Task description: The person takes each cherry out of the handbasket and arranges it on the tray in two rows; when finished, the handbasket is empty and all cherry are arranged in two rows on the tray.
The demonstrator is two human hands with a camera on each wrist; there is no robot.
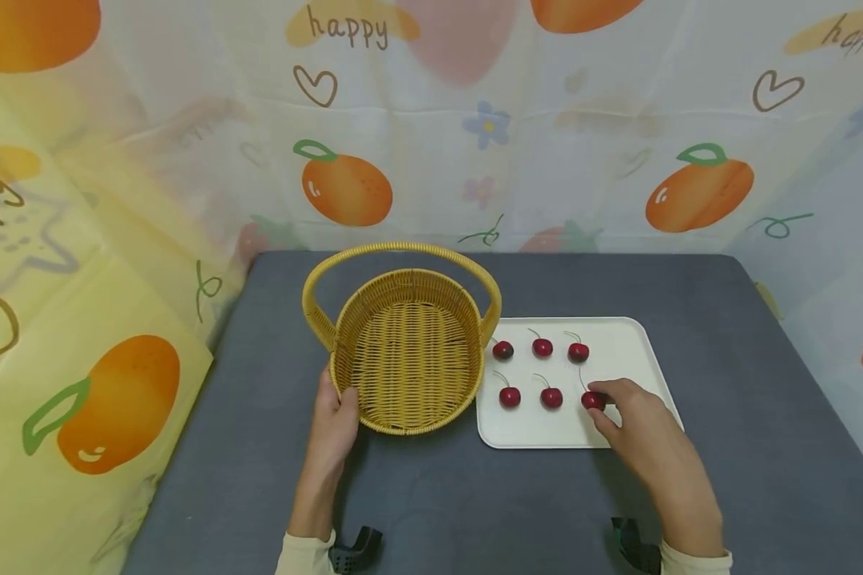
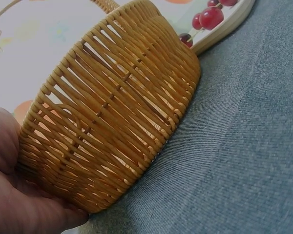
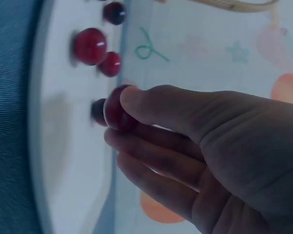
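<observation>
A yellow wicker basket (image 1: 410,367) with a tall arched handle stands on the dark table, its woven inside bare. My left hand (image 1: 334,419) grips the basket's near left rim, thumb over the edge; in the left wrist view the fingers of that hand (image 2: 34,204) lie against the woven side. To the right, a white tray (image 1: 546,431) bears several dark red cherries (image 1: 550,398) with stems, in two rows. My right hand (image 1: 650,431) pinches the front-right cherry (image 1: 593,400) between thumb and fingers; the right wrist view shows this cherry (image 3: 119,109) close up.
The basket's right side overlaps the tray's left edge in the head view. Dark grey cloth covers the table (image 1: 503,511). A printed curtain (image 1: 546,160) hangs behind and along both sides. Black straps (image 1: 355,551) sit at the wrists.
</observation>
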